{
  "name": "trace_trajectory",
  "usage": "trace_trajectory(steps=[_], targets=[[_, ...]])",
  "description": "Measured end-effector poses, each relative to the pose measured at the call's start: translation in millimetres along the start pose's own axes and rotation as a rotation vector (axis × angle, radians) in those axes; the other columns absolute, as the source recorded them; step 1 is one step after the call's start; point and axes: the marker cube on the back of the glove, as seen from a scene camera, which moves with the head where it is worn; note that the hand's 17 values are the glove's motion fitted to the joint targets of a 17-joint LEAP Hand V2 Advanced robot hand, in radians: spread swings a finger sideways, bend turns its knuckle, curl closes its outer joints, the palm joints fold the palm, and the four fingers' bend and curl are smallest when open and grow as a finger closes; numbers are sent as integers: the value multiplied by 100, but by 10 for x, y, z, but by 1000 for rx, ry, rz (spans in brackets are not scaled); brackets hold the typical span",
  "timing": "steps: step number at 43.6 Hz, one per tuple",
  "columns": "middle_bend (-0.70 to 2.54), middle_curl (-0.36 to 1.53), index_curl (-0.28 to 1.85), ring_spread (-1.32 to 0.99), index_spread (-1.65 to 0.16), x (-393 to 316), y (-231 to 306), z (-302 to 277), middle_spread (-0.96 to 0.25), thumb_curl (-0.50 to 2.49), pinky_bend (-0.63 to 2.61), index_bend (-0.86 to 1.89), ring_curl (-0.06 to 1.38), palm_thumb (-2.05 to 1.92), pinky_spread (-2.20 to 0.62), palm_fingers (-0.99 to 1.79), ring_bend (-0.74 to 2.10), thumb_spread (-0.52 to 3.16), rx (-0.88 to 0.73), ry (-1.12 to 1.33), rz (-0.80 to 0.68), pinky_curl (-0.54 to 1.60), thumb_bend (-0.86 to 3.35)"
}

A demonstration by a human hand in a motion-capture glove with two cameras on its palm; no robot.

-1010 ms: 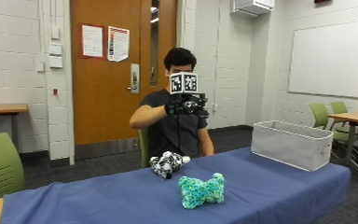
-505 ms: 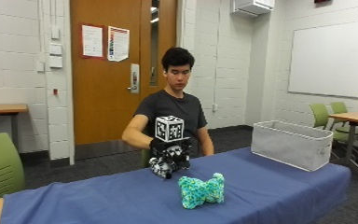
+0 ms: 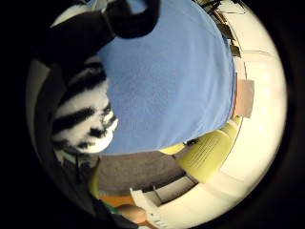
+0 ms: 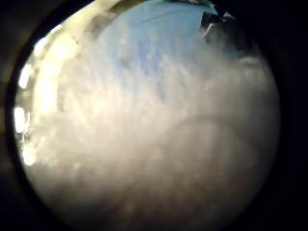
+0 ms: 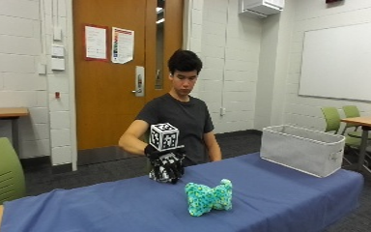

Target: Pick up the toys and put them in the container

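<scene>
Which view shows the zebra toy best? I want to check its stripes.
The little finger side palm view: the zebra toy shows clear black and white stripes beside the blue tablecloth. The thumb side view shows only pale fur. In the outside view the hand largely covers it.

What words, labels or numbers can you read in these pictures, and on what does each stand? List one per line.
No text can be read.
Two paper notices on the door: print too small to read.
Whiteboard: no writing shows.
Grey container, zebra toy, teal toy: no labels show.
</scene>
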Motion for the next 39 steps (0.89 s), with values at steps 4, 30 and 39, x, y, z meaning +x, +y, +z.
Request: trace_trajectory(steps=[4,30,39], targets=[[23,38,57,-28,-35,-12,27,-1,-13,18,71,39,17,-7,0,19,32,90,-2,16,-11,37,-6],[71,56,70,-45,-36,-182,-205,-365,-35,51,70,20,42,57,-36,117,100,93,248,-10,-32,37,24],[76,60,79,-44,-37,-489,-325,-1145,-38,60,74,19,46,57,-38,114,106,88,353,-6,-76,38,22]])
